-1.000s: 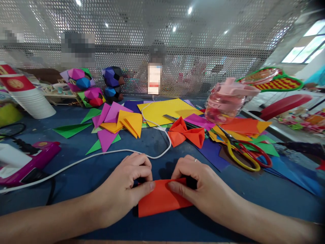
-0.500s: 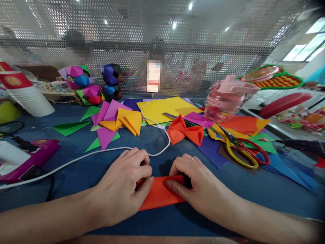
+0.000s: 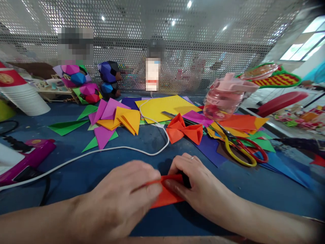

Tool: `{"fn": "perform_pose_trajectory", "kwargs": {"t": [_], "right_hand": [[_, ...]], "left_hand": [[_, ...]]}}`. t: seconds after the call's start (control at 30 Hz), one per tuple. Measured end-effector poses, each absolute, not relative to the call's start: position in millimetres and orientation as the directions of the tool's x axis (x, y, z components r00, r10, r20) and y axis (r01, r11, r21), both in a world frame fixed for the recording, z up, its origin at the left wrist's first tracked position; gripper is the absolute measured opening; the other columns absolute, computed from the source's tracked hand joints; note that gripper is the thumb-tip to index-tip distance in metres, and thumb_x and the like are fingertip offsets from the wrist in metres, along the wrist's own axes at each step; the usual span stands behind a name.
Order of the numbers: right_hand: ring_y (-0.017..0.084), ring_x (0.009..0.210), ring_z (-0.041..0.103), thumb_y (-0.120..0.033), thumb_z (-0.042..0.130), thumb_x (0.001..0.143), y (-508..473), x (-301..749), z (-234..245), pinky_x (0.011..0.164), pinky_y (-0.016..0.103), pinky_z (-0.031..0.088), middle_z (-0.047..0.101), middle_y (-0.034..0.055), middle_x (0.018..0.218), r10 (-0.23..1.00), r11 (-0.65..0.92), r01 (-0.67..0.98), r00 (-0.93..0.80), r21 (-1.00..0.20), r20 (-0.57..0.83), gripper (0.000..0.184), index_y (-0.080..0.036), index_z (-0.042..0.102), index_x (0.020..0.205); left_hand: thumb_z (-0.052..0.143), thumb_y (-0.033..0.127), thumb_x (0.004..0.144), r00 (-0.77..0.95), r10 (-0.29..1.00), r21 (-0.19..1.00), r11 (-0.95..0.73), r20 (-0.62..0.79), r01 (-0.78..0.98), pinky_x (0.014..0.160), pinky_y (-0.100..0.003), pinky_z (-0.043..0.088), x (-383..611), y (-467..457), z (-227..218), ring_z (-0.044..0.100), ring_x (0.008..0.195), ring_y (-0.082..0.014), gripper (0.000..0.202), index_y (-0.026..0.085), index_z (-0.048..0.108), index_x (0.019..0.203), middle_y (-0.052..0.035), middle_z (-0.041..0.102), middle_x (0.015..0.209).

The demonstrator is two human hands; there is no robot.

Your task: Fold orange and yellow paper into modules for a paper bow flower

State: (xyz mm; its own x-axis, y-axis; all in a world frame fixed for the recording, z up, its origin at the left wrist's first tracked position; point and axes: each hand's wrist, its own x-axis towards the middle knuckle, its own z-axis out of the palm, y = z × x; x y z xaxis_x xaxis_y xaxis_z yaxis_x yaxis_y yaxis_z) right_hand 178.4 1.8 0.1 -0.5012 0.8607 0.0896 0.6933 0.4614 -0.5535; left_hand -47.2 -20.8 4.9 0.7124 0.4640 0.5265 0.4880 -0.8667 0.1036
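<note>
A folded sheet of orange-red paper (image 3: 169, 196) lies low on the blue table, between my two hands. My left hand (image 3: 132, 191), a little blurred, is closed over the paper's left part with thumb and fingers together at its upper edge. With thumb on top and fingers behind, my right hand (image 3: 193, 179) pinches the right part; a ring shows on one finger. Beyond my hands sits a folded orange-red paper piece (image 3: 185, 128) with several pointed pockets. My left hand hides the left end of the sheet.
A white cable (image 3: 124, 147) crosses the table to a phone (image 3: 152, 74) against the mesh. Scissors (image 3: 241, 149), a pink bottle (image 3: 223, 98) and coloured papers lie at right. Orange folded pieces (image 3: 127, 118), stacked cups (image 3: 27, 96) and a purple power strip (image 3: 38, 156) are left.
My left hand has shifted right along the paper, nearer my right hand, covering more of its left part. My right hand keeps its pinch. The view has turned slightly.
</note>
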Motion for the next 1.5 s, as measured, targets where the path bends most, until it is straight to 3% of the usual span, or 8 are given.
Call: {"fn": "perform_pose_trajectory", "kwargs": {"t": [0.2, 0.47, 0.67, 0.83, 0.97, 1.13, 1.3, 1.5], "right_hand": [[0.018, 0.077, 0.049, -0.011, 0.064, 0.086, 1.5, 178.4, -0.6, 0.073, 0.035, 0.033, 0.058, -0.0023, 0.076, 0.856, 0.471, 0.69, -0.507, -0.549, 0.097, 0.018, -0.021, 0.053, 0.076], [0.018, 0.08, 0.051, -0.011, 0.069, 0.084, 1.1, 178.3, -0.4, 0.077, 0.035, 0.035, 0.06, -0.0022, 0.081, 0.865, 0.463, 0.695, -0.491, -0.55, 0.108, 0.017, -0.021, 0.054, 0.081], [0.019, 0.084, 0.051, -0.01, 0.067, 0.085, -2.2, 179.1, 0.3, 0.079, 0.038, 0.037, 0.059, -0.0005, 0.089, 0.858, 0.486, 0.693, -0.496, -0.533, 0.136, 0.018, -0.021, 0.052, 0.088], [0.021, 0.092, 0.05, -0.009, 0.055, 0.091, -5.8, 179.9, -4.1, 0.087, 0.042, 0.038, 0.059, 0.0026, 0.101, 0.804, 0.575, 0.654, -0.562, -0.491, 0.193, 0.014, -0.022, 0.051, 0.096], [0.023, 0.098, 0.05, -0.019, 0.055, 0.094, -9.5, 178.6, -1.0, 0.093, 0.046, 0.037, 0.058, 0.0037, 0.106, 0.801, 0.575, 0.665, -0.575, -0.477, 0.164, 0.009, -0.023, 0.052, 0.101], [0.028, 0.109, 0.049, -0.038, 0.063, 0.091, -17.0, 174.7, 5.5, 0.099, 0.054, 0.034, 0.057, 0.0063, 0.116, 0.812, 0.545, 0.7, -0.578, -0.461, 0.081, 0.029, -0.023, 0.052, 0.114], [0.029, 0.114, 0.049, -0.037, 0.063, 0.09, -19.8, 175.4, 2.8, 0.1, 0.056, 0.035, 0.055, 0.0082, 0.127, 0.816, 0.548, 0.711, -0.571, -0.44, 0.093, 0.037, -0.023, 0.05, 0.123], [0.03, 0.123, 0.046, -0.035, 0.059, 0.092, -19.5, 183.8, -0.3, 0.104, 0.057, 0.034, 0.05, 0.0096, 0.137, 0.812, 0.561, 0.709, -0.573, -0.427, 0.115, 0.044, -0.024, 0.044, 0.132]], "left_hand": [[0.032, 0.024, 0.107, 0.767, 0.406, 0.034, -0.892, 0.496, 0.45, 0.07, -0.026, 0.055, -42.8, -30.3, 10.2, 0.069, 0.076, -0.0145, 0.04, 0.014, 0.07, 0.095, -0.0023, 0.075, 0.089], [0.027, 0.025, 0.108, 0.765, 0.418, 0.01, -0.88, 0.49, 0.474, 0.07, -0.029, 0.053, -43.8, -37.6, 5.7, 0.068, 0.083, -0.0161, 0.048, 0.015, 0.072, 0.094, -0.0025, 0.076, 0.095], [0.063, 0.024, 0.092, 0.862, 0.39, -0.043, -0.904, 0.323, 0.425, 0.077, -0.03, 0.054, -53.4, -39.9, 0.0, 0.065, 0.103, -0.0224, 0.016, 0.016, 0.074, 0.099, -0.0059, 0.072, 0.118], [0.07, 0.018, 0.081, 0.872, 0.407, -0.017, -0.904, 0.271, 0.427, 0.078, -0.032, 0.055, -55.8, -44.3, -0.3, 0.064, 0.106, -0.0261, 0.015, 0.015, 0.076, 0.094, -0.008, 0.071, 0.121], [0.074, 0.018, 0.079, 0.869, 0.433, -0.049, -0.888, 0.241, 0.457, 0.079, -0.032, 0.054, -55.8, -47.2, -0.9, 0.062, 0.11, -0.0264, 0.016, 0.015, 0.076, 0.094, -0.0074, 0.07, 0.124], [0.08, 0.027, 0.075, 0.873, 0.422, -0.088, -0.887, 0.246, 0.453, 0.073, -0.033, 0.054, -53.8, -48.7, -3.1, 0.061, 0.109, -0.0274, 0.021, 0.016, 0.076, 0.092, -0.0075, 0.071, 0.121], [0.076, 0.026, 0.08, 0.857, 0.435, -0.061, -0.882, 0.276, 0.468, 0.076, -0.034, 0.054, -55.1, -47.7, -3.7, 0.062, 0.107, -0.0273, 0.015, 0.016, 0.075, 0.092, -0.0075, 0.072, 0.118], [0.066, 0.021, 0.082, 0.898, 0.341, -0.073, -0.925, 0.277, 0.374, 0.069, -0.033, 0.054, -56.4, -40.0, -12.4, 0.064, 0.105, -0.0268, 0.021, 0.014, 0.074, 0.1, -0.0077, 0.07, 0.123]]}}
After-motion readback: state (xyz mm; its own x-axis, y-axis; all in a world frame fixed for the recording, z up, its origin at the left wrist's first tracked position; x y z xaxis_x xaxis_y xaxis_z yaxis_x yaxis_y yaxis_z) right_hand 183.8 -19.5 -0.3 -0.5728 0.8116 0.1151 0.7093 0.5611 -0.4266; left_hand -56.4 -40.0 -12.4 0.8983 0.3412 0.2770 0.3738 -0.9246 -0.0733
